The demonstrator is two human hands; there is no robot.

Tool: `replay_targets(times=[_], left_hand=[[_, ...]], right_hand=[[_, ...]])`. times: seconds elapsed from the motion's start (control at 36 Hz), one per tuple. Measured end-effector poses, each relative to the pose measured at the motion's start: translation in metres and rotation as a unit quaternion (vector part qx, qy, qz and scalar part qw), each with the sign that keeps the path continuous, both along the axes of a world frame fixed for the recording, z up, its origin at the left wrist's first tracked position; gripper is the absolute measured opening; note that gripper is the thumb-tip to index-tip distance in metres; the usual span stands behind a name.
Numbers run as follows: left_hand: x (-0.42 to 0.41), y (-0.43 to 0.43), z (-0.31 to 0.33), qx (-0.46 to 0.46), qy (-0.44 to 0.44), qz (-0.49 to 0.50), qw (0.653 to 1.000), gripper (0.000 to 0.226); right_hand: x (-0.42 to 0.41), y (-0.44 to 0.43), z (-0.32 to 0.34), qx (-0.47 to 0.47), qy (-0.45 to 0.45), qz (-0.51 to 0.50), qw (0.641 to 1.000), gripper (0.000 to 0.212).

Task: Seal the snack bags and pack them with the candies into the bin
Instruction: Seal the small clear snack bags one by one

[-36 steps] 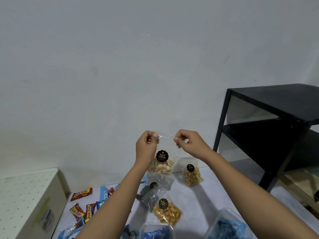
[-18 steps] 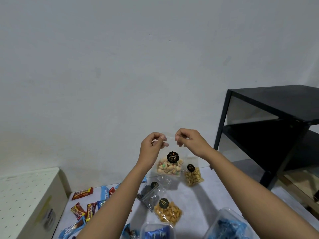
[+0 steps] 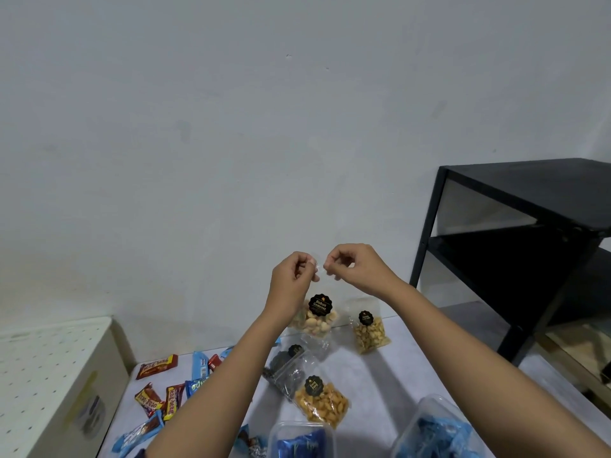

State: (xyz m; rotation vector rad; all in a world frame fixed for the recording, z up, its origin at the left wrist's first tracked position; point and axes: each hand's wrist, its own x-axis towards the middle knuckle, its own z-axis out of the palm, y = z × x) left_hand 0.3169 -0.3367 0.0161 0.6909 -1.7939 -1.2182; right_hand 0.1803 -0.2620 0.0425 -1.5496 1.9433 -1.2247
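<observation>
- Clear plastic, thin and glossy, forms the biscuit bag [image 3: 315,317], which hangs in the air above the grey table [image 3: 380,375]. Pale round biscuits fill its lower half under a black scalloped label.
- Head view, hands: the left hand [image 3: 292,276] and right hand [image 3: 355,269] are raised close together. Each pinches the bag's top edge between the thumb and curled fingers.
- Judged step: pressing the top strip closed. The film is too transparent to tell whether the strip is fully mated.
- Risk: a short stretch of strip skipped between the two pinches would leave a gap, so biscuits could spill once the bag is packed.
- Risk: the slick film may slide from the fingertips, and the loaded lower half would then drop onto the bags beneath.
- Risk: squeezing lower down would crush the brittle biscuits.
- Other bags: a nut bag [image 3: 368,332] stands upright near the wall. A dark bag [image 3: 289,368] and an orange snack bag [image 3: 322,399] lie flat, touching each other.
- Candies [image 3: 158,396]: flat foil bars, red-yellow and blue, are scattered at the left of the table.
- Rest: two clear rounded tubs [image 3: 436,424] hold blue wrappers at the near edge. A white perforated box [image 3: 49,375] stands on the left and a black metal shelf [image 3: 529,226] on the right. Which container is the bin cannot be told.
</observation>
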Motion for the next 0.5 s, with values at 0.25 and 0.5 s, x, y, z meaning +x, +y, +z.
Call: replay_targets(times=[0.25, 0.5], left_hand=[[0.007, -0.004, -0.003, 0.008, -0.015, -0.013, 1.000, 0.020], [0.011, -0.009, -0.002, 0.020, -0.018, -0.014, 1.000, 0.015]], right_hand=[[0.005, -0.009, -0.004, 0.008, 0.013, 0.010, 1.000, 0.012], [0.005, -0.015, -0.004, 0.006, 0.008, 0.001, 1.000, 0.014]])
